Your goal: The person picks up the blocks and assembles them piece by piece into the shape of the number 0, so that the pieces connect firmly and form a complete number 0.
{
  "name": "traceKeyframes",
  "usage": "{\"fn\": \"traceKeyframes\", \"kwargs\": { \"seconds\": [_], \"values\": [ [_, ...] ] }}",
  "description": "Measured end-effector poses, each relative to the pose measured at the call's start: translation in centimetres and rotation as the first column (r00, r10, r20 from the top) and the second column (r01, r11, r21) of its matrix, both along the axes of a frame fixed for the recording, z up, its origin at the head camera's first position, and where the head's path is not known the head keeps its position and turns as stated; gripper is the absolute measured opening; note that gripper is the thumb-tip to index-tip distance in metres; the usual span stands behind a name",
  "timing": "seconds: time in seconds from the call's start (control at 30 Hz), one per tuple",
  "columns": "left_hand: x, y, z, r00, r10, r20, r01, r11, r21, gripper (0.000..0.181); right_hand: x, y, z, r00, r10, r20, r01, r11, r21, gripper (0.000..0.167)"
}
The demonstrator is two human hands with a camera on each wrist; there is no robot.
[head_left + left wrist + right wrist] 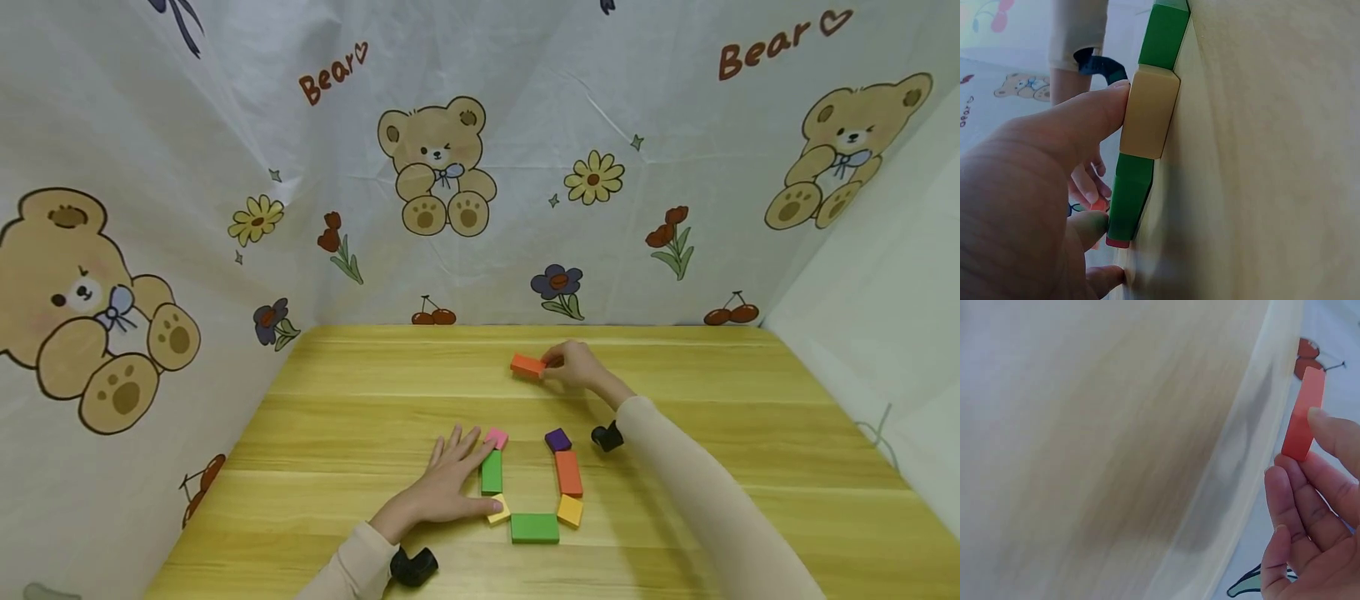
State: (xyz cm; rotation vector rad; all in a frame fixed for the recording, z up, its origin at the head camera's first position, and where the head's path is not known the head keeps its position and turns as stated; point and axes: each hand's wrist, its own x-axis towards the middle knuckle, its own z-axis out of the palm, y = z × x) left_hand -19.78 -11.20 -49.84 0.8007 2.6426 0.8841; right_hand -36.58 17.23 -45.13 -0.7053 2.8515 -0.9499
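My right hand pinches an orange-red rectangular block between thumb and fingers, over the far part of the table; the right wrist view shows the same block held near one end. My left hand lies spread beside the left side of a U-shaped row of blocks. Its thumb touches a light yellow block, and a finger reaches the green block and pink block. Along the near side lies another green block. On the right are a yellow block, a red-orange block and a purple block.
The wooden table ends at a white curtain printed with bears and flowers. Black wrist-worn devices sit at both sleeves. A white wall surface borders the table on the right.
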Motion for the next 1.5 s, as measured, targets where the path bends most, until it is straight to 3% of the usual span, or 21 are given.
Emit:
{"fn": "traceKeyframes", "kwargs": {
  "seconds": [0.3,0.63,0.83,1.5],
  "values": [
    [0.0,0.0,0.3,1.0,0.004,-0.007,-0.004,1.0,0.006,0.095,2.9,0.5,0.6,0.992,0.122,0.017,-0.121,0.992,-0.018,0.024],
    [0.0,0.0,0.3,1.0,0.007,-0.013,-0.007,1.0,0.003,0.094,5.3,0.6,0.2,0.982,0.174,0.071,-0.173,0.985,-0.013,0.024],
    [0.0,0.0,0.3,1.0,0.005,-0.011,-0.005,1.0,-0.001,0.095,6.1,0.4,0.0,0.978,0.17,0.119,-0.169,0.985,-0.018,0.025],
    [0.3,0.1,0.6,1.0,0.006,0.004,-0.006,1.0,0.014,0.094,6.7,0.0,-0.5,0.97,0.214,0.116,-0.216,0.976,0.004,0.022]
  ]
}}
